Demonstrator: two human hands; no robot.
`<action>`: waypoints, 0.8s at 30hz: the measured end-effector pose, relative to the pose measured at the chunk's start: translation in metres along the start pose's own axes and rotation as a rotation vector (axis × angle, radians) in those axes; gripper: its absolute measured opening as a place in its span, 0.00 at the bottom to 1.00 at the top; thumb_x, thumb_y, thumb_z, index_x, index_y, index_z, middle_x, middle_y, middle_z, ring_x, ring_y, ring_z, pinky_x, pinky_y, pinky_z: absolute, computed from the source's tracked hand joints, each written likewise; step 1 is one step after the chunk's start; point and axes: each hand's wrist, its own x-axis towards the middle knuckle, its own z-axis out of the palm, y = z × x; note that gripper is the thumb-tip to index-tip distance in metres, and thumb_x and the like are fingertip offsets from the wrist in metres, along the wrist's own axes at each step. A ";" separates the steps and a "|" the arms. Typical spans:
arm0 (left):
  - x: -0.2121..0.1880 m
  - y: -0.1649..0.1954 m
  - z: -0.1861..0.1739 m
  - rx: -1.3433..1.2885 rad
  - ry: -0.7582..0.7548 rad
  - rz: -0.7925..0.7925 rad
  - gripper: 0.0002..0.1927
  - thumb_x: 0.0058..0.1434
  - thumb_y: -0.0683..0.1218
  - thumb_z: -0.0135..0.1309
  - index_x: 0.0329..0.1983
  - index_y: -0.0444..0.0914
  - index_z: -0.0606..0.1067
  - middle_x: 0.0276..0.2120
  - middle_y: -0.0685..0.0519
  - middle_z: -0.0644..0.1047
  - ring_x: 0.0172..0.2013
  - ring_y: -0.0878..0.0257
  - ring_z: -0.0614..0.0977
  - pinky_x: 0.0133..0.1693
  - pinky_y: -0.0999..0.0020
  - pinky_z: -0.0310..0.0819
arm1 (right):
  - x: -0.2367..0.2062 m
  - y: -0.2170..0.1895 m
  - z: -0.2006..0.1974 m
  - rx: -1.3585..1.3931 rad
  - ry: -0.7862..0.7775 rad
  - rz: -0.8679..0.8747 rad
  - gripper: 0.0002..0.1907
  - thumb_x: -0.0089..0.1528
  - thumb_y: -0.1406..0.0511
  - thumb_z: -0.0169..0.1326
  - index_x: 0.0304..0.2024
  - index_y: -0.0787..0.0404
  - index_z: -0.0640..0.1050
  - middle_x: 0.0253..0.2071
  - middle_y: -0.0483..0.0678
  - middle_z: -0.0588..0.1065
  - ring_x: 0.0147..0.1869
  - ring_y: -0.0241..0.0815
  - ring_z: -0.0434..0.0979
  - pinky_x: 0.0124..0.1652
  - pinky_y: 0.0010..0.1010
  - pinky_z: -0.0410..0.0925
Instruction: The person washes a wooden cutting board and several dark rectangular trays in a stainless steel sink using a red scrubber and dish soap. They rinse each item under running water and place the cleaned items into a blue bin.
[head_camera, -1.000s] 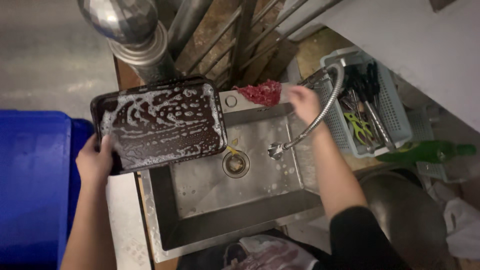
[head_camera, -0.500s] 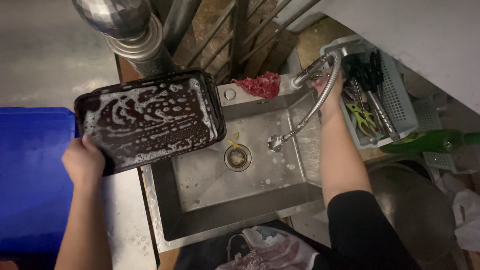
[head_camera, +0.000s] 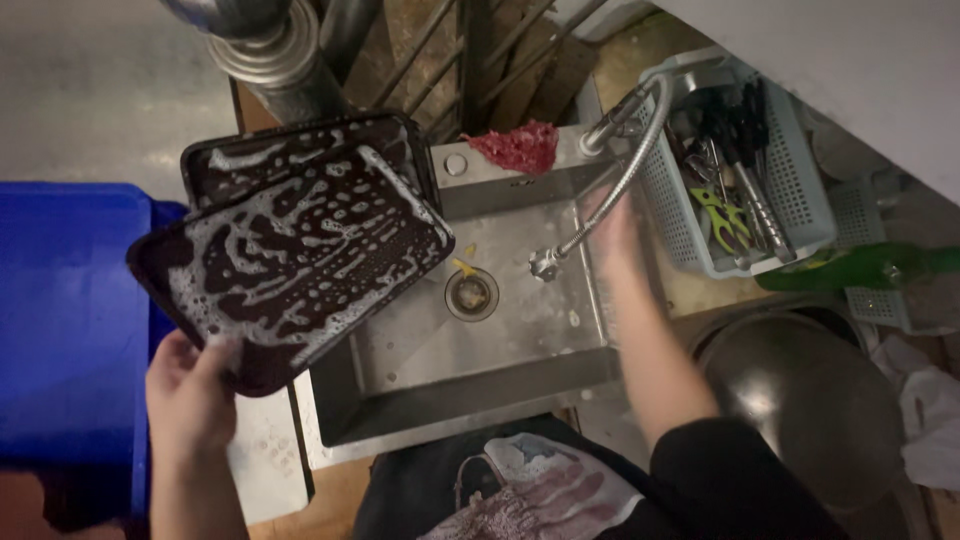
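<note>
**Soap-streaked trays held over a steel sink**

Dark brown and streaked with white foam, a rectangular tray (head_camera: 300, 265) is shown tilted above the left edge of the stainless sink (head_camera: 500, 300). It is grasped at its lower left corner by the left hand (head_camera: 190, 395), the fingers being closed around the rim. A second foamy tray (head_camera: 310, 150) is seen directly behind it, against the sink's back left corner; how it is supported cannot be made out. The right hand (head_camera: 615, 235) is blurred near the sink's right wall, just beside the flexible metal faucet hose (head_camera: 620, 190); whether it is open or closed on anything cannot be told. A red scouring cloth (head_camera: 518, 147) is laid on the sink's back ledge, and the round drain (head_camera: 471, 293) is visible in the basin floor.

No labels or signs are legible. A pale perforated plastic basket (head_camera: 790, 215) is placed beyond the sink's right edge, filled with utensils, among them a yellow-green one (head_camera: 722, 218). A green bottle (head_camera: 860, 266) is laid on its side near the basket's front. A large blue bin (head_camera: 70, 320) is cut off at the left border. A dark round metal bowl (head_camera: 800, 390) is partly cut off at lower right. A ribbed metal pipe (head_camera: 270, 50) is cropped at the top.
</note>
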 end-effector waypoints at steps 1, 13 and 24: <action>-0.020 0.000 0.000 -0.009 0.048 0.015 0.25 0.65 0.36 0.54 0.64 0.27 0.65 0.50 0.45 0.77 0.50 0.58 0.80 0.53 0.65 0.75 | -0.018 0.030 0.007 0.038 -0.154 -0.042 0.42 0.71 0.37 0.28 0.74 0.59 0.59 0.73 0.47 0.65 0.77 0.39 0.63 0.71 0.31 0.55; -0.174 -0.038 -0.047 0.300 0.108 0.037 0.35 0.59 0.36 0.56 0.72 0.28 0.64 0.59 0.37 0.75 0.59 0.54 0.79 0.56 0.58 0.76 | -0.081 0.107 0.027 -0.328 -0.370 -0.207 0.26 0.60 0.69 0.66 0.58 0.63 0.71 0.45 0.44 0.76 0.48 0.33 0.76 0.49 0.27 0.71; -0.093 -0.175 0.118 -0.422 -0.221 -0.523 0.31 0.51 0.32 0.47 0.62 0.35 0.66 0.46 0.48 0.77 0.42 0.58 0.81 0.43 0.62 0.81 | -0.134 0.095 0.023 -0.756 -0.873 -0.318 0.29 0.67 0.56 0.54 0.65 0.66 0.66 0.68 0.61 0.67 0.74 0.55 0.62 0.68 0.50 0.55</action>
